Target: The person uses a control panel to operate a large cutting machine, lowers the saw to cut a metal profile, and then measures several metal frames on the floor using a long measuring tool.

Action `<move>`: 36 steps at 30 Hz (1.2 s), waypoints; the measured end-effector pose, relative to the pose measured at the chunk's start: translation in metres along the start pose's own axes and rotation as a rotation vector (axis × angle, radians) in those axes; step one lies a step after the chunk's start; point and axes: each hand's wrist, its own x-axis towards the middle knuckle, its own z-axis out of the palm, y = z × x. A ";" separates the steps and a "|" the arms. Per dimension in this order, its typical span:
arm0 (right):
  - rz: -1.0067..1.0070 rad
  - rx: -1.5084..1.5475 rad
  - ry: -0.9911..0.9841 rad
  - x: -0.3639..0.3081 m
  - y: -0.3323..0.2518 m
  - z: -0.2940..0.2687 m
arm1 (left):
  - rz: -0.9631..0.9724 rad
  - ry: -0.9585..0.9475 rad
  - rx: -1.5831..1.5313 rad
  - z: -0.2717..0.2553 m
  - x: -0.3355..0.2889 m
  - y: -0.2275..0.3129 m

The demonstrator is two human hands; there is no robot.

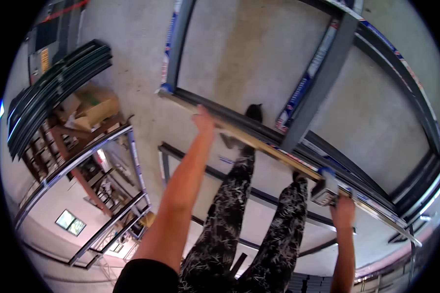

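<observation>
A large dark grey window or door frame (pixel 319 83) lies in front of me, with strips of blue, white and red film on its bars. A long tan-and-silver strip (pixel 266 146) runs along its near rail, from the left corner past the right one. My left hand (pixel 203 121) grips this strip near its left part, the fingers over the edge. My right hand (pixel 344 211) is closed on a grey boxy tool (pixel 324 191) with a blue part on top, held against the strip towards the right. The tool's exact kind is unclear, and its grip is hidden by my fingers.
My feet stand close under the near rail. More dark bars (pixel 264 194) cross beneath and behind my legs. At left are stacked dark curved-looking profiles (pixel 58 80), an open cardboard box (pixel 97 108) and another frame (pixel 83 157). Concrete floor (pixel 252 49) shows through the large frame.
</observation>
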 end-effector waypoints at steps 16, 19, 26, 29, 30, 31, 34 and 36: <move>-0.087 0.208 0.001 0.045 -0.036 0.034 | 0.049 0.165 -0.030 -0.036 0.025 0.013; -0.097 0.221 -0.007 0.053 -0.045 0.041 | 0.027 0.128 -0.068 -0.040 0.027 0.017; -0.057 0.091 -0.122 0.053 -0.064 0.042 | 0.071 0.146 0.053 -0.043 0.011 0.029; -0.158 0.197 -0.080 0.064 -0.109 0.032 | 0.106 0.125 0.019 -0.056 0.024 0.027; -0.136 0.149 -0.126 0.068 -0.120 0.028 | 0.039 0.098 -0.038 -0.047 0.009 0.032; -0.136 0.121 -0.124 0.073 -0.130 0.027 | -0.018 0.084 -0.093 -0.041 -0.002 0.039; -0.161 0.164 -0.086 0.087 -0.151 0.029 | -0.065 0.079 -0.105 -0.032 -0.014 0.045; -0.165 0.171 -0.073 0.094 -0.160 0.029 | -0.040 0.095 -0.106 -0.029 -0.008 0.040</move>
